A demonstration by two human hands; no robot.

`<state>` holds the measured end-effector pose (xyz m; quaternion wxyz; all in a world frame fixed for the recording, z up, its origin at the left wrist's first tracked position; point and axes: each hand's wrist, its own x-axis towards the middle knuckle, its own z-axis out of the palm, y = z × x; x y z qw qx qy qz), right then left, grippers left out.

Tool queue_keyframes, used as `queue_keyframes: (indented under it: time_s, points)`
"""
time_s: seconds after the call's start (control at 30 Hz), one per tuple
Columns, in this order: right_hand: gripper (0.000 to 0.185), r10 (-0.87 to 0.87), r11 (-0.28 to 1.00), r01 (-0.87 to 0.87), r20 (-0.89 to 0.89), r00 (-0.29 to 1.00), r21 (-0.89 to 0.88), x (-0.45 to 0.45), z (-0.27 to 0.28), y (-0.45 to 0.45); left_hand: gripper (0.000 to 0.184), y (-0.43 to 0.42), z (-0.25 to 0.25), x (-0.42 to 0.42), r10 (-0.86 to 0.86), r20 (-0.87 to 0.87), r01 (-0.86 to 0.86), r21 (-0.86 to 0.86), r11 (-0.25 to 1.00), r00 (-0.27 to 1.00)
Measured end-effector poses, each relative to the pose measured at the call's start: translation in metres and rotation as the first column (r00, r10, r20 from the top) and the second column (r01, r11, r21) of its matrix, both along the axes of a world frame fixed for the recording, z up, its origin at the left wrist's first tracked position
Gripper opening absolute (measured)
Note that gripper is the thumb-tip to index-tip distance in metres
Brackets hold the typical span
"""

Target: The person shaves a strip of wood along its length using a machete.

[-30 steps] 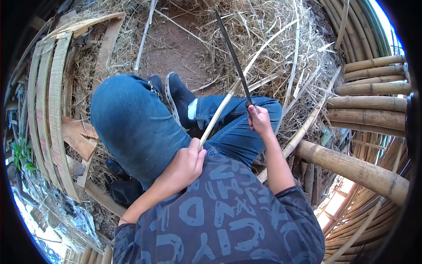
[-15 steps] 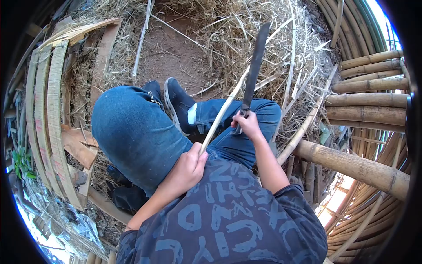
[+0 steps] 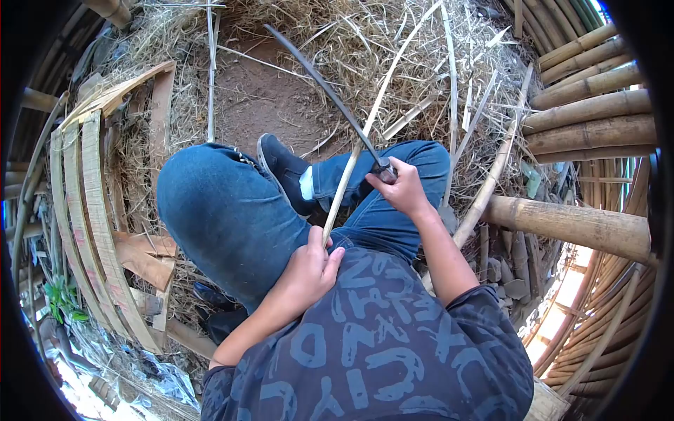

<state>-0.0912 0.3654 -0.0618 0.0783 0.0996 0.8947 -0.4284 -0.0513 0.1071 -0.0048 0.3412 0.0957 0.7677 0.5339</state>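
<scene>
My left hand (image 3: 309, 270) is closed round the near end of a long pale bamboo strip (image 3: 388, 76), close to my waist. The strip runs away from me over my bent leg and out across the shavings. In my right hand (image 3: 401, 188) is the dark handle of a long-bladed knife (image 3: 319, 83). Its narrow blade points up and to the left, crossing the strip or touching it just beyond my right hand; which of these I cannot tell.
Thick bamboo poles (image 3: 572, 223) lie at the right. Wooden slats (image 3: 98, 203) stand at the left. Pale shavings (image 3: 351, 42) cover much of the ground around a patch of bare soil (image 3: 260, 98). My jeans-clad knee (image 3: 210, 196) is left of the strip.
The blade has swung from pointing up and right to up and left, its flat side turned away. My right hand has shifted slightly nearer me. The whole view has also shifted somewhat.
</scene>
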Motion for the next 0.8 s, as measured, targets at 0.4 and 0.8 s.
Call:
queue_keyframes:
  time_s: [0.4,0.8]
  points:
    - [0.043,0.036,0.911,0.014,0.114,0.993,-0.413,-0.015,0.033,-0.017,0.015,-0.036,0.065,0.014,-0.049,-0.272,-0.056,-0.365,0.930,0.961]
    - [0.043,0.081,0.878,-0.038,0.069,0.994,-0.477,-0.033,0.073,-0.065,0.021,-0.068,0.108,0.011,-0.171,-0.391,-0.127,-0.629,0.767,0.904]
